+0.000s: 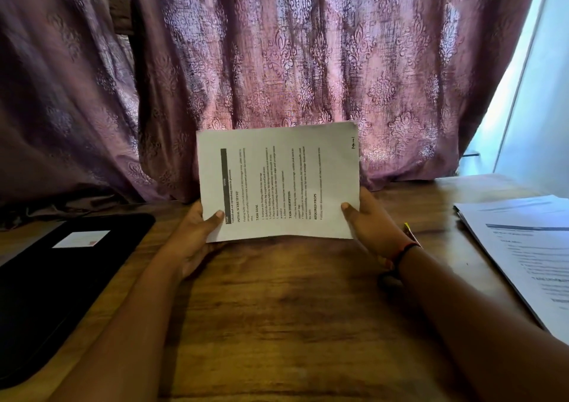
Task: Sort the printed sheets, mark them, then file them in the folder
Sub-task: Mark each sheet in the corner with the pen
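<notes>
Printed sheet [278,183] upright above table [277,309], lower corners gripped between left hand [197,235] and right hand [369,229].

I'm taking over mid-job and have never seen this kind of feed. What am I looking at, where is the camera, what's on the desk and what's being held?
There is no machine here: a person works with two bare hands. The single picture comes from a wide-angle camera worn on the head, looking forward and down, so both forearms reach in from the bottom. The left hand and right hand hold one printed sheet by its lower corners, raised above the wooden table and turned sideways, so its text runs up the page. On the table to the left lies a black folder, closed, with a white label. On the right lies a stack of other printed pages. A patterned curtain hangs behind the table.
</notes>
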